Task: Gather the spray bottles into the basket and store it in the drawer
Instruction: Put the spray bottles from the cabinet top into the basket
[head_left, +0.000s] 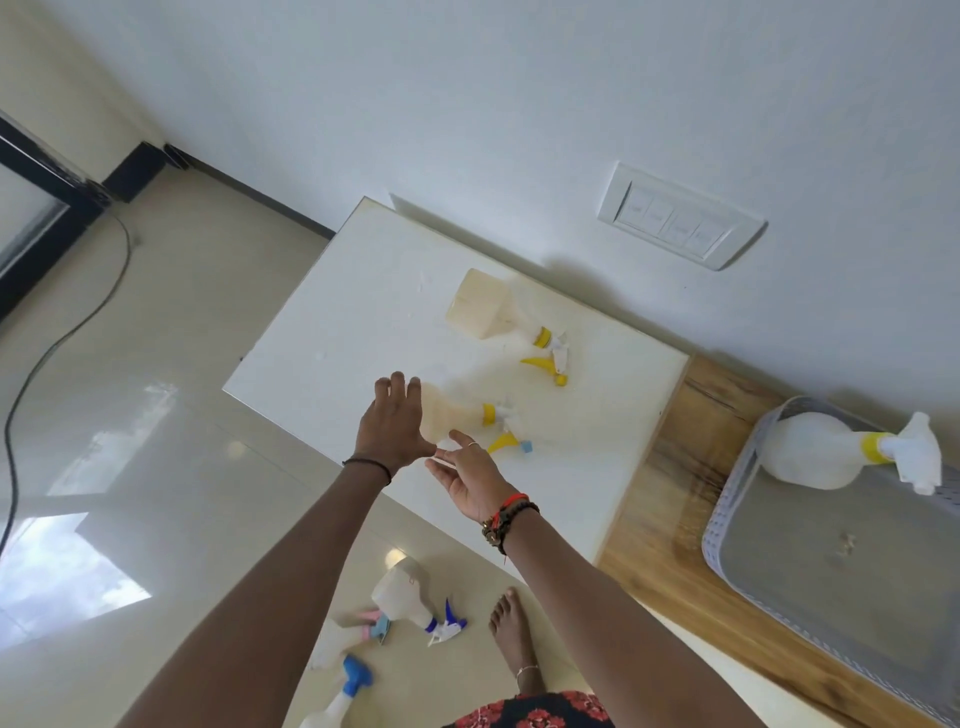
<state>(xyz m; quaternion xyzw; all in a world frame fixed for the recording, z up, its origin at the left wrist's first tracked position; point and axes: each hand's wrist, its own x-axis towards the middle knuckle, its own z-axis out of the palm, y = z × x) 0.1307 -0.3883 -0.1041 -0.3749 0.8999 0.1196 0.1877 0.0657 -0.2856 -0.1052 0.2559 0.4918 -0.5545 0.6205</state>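
I am counting six translucent plastic spray bottles: two yellow-triggered ones lying on the white rectangular surface (363, 291), one standing in the basket, and three lying on the glossy tiled floor (156, 364) at six o'clock. I am reaching both hands toward the nearer yellow-triggered spray bottle (457, 415), which is lying on its side. My left hand (392, 426) is spreading its fingers wide over the bottle's base end at nine o'clock of it, and my right hand (467, 478) is opening palm-up just beside it at six o'clock; neither is gripping it, and I cannot tell whether either is touching it. The farther yellow-triggered spray bottle (485, 306) is lying at twelve o'clock of my hands. The grey perforated plastic basket (737, 514) is sitting on the wooden counter (670, 519) at three o'clock, holding one rounded yellow-collared spray bottle (810, 452). On the floor are lying a blue-triggered bottle (405, 592), a pink-and-blue-triggered bottle (337, 639) and a blue-capped bottle (337, 696).
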